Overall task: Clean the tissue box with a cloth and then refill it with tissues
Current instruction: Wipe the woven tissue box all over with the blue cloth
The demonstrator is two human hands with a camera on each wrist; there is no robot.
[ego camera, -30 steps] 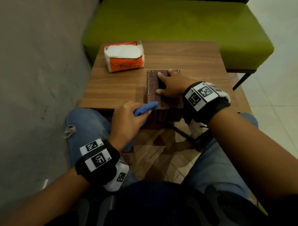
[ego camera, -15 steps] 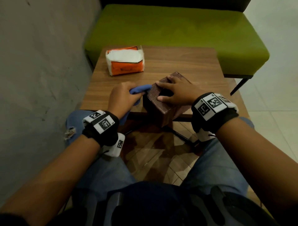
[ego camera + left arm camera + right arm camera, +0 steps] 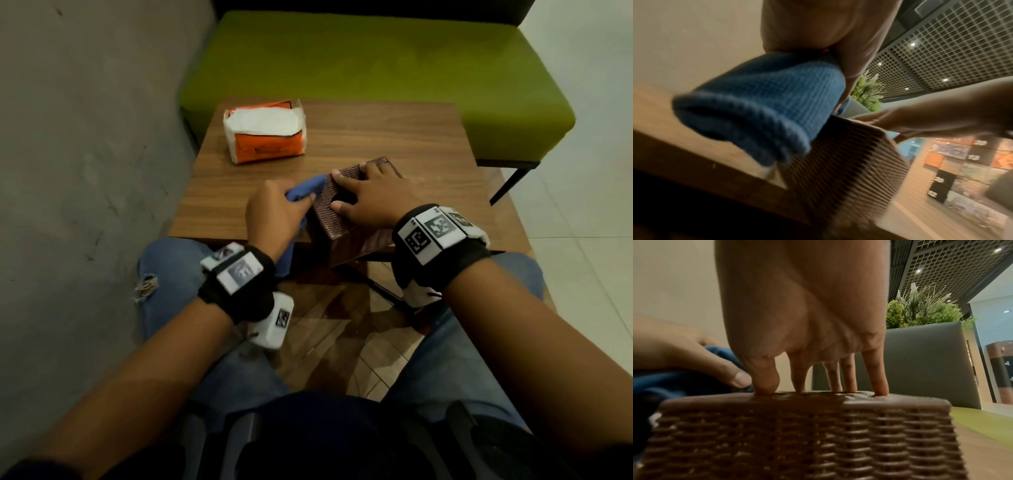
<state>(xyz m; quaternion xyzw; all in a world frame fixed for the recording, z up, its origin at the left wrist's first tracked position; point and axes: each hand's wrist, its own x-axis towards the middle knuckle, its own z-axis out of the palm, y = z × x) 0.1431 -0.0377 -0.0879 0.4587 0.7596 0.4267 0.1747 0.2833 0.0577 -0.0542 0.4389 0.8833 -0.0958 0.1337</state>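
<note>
The brown woven tissue box (image 3: 346,222) sits turned diagonally at the near edge of the wooden table (image 3: 376,137), partly overhanging it. My right hand (image 3: 363,198) rests on its top with straight, spread fingers; in the right wrist view the fingertips (image 3: 881,391) press on the box's lid (image 3: 797,402). My left hand (image 3: 274,216) grips a folded blue cloth (image 3: 305,188) and holds it against the box's left side. Up close the cloth (image 3: 760,105) lies on the ribbed wall (image 3: 849,170). An orange and white tissue pack (image 3: 263,135) lies at the far left.
A green bench (image 3: 376,61) stands behind the table, and a grey wall (image 3: 85,171) runs close along the left. My knees in jeans (image 3: 171,274) are under the table's near edge. A tiled floor (image 3: 582,240) lies to the right.
The box has turned from square to diagonal at the table's edge. My left hand has risen with the cloth from the box's near end to its left side. My right hand stays on top.
</note>
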